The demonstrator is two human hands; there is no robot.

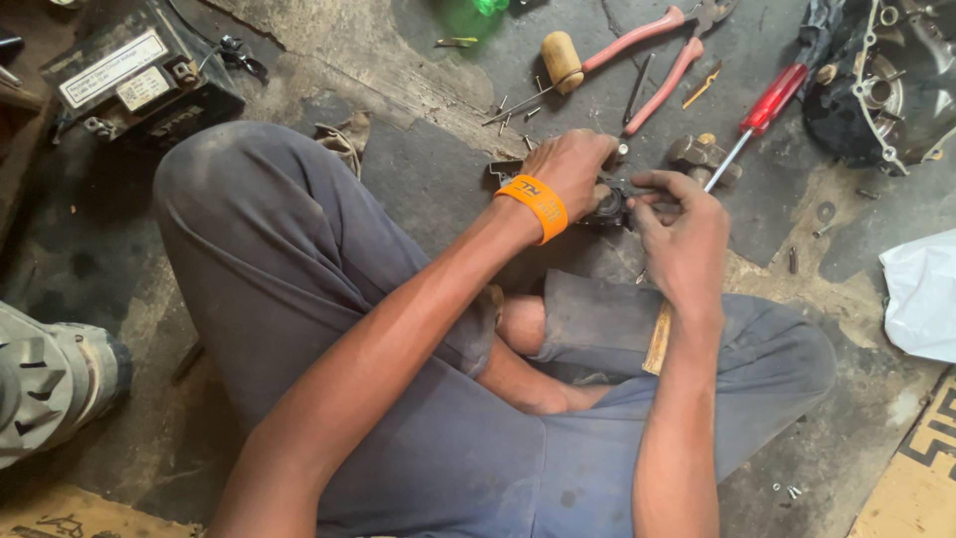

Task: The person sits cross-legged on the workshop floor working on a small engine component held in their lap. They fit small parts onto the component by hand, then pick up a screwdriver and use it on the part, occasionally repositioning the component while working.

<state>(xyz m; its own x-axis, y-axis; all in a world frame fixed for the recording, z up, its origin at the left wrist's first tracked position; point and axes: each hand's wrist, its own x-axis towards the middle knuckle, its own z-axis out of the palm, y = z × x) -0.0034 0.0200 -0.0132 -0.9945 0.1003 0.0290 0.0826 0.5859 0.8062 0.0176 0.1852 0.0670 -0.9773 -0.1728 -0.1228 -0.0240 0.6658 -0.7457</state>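
I sit cross-legged on a dirty concrete floor in grey trousers. My left hand (576, 167), with an orange wristband (535, 205) on its wrist, grips a small dark metal part (609, 203) from the left. My right hand (679, 237) holds the same part from the right, fingers pinched on its end. Most of the part is hidden between the two hands. A wooden handle (657, 339) lies under my right wrist, on my leg.
Red-handled pliers (657, 50), a red-handled screwdriver (762, 110), a wooden-handled tool (561, 58) and loose screws lie beyond my hands. An engine casing (886, 90) sits far right, a black battery (139, 85) far left, white plastic (921, 294) at right, a shoe (50, 379) at left.
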